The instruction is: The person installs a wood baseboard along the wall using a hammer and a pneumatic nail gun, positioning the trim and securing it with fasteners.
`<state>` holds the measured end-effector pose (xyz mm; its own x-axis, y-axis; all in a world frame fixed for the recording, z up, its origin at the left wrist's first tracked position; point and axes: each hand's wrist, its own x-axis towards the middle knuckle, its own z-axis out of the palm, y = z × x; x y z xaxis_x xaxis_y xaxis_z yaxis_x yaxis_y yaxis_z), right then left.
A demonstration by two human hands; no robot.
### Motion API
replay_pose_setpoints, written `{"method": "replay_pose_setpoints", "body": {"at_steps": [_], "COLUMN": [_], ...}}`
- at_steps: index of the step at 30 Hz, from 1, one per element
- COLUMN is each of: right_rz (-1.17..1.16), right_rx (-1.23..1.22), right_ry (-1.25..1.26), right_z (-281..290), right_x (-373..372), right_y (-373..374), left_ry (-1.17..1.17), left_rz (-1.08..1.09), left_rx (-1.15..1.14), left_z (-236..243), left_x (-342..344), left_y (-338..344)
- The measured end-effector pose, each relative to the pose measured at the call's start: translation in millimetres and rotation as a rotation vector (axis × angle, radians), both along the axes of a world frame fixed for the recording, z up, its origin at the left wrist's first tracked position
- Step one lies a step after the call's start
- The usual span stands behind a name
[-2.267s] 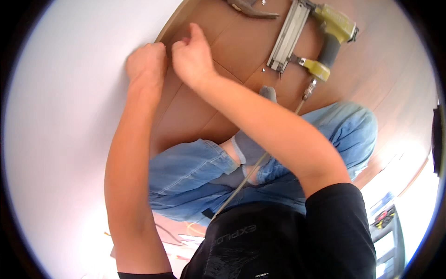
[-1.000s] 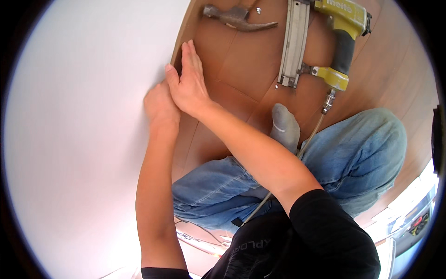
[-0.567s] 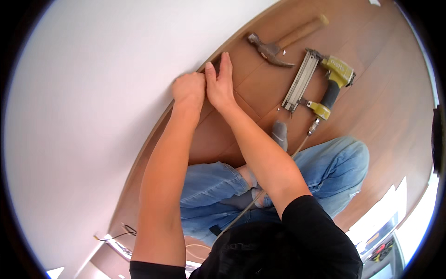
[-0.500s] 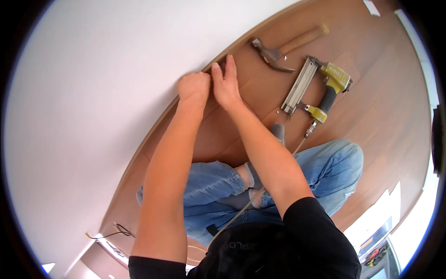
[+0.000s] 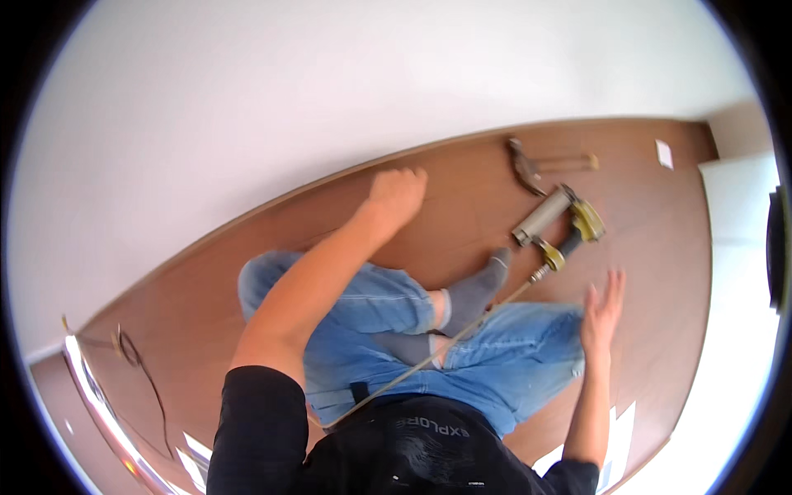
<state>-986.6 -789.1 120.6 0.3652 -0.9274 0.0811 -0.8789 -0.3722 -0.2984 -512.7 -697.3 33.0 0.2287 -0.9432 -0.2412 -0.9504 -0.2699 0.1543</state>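
My left hand [image 5: 398, 199] is closed, held over the floor a little in front of the skirting board [image 5: 326, 186]. Whatever its curled fingers may hold is hidden. Out to the right, beside my right knee, my right hand [image 5: 601, 320] has its fingers apart and nothing in it. The nearest tool to it is a yellow-green and black nail gun [image 5: 587, 221], lying on its side. A tan air hose [image 5: 429, 360] runs from the gun across my lap. Beyond the gun lies a claw hammer [image 5: 525, 168] with a wooden handle.
I sit cross-legged in jeans on a brown wood-look floor [image 5: 660, 272], facing a white wall [image 5: 346, 91]. A small white piece [image 5: 664, 154] lies at the far right. At the left, a dark cable [image 5: 154, 388] trails along the floor.
My hands have separated. The right has swung away from the skirting board to beside my right knee, its fingers spread. My left has drawn back from the board. The view has turned.
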Motion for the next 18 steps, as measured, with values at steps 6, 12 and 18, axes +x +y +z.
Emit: {"method": "replay_pose_setpoints", "body": {"at_steps": [6,12,18], "right_rz": [0.130,0.496,0.712], "right_rx": [0.171,0.249,0.405], "right_ry": [0.298,0.222,0.306], "right_z": [-35,-10,-12], "right_x": [-75,-40,-21], "right_y": [45,9,-31], "left_ry": [0.440,0.498,0.543], "left_rz": [-0.081,-0.028,-0.013], "left_rx": [0.237,0.298,0.222], "left_z": [27,-15,-18], "left_x": [-23,-16,-12], "left_y": [117,108,76]}}
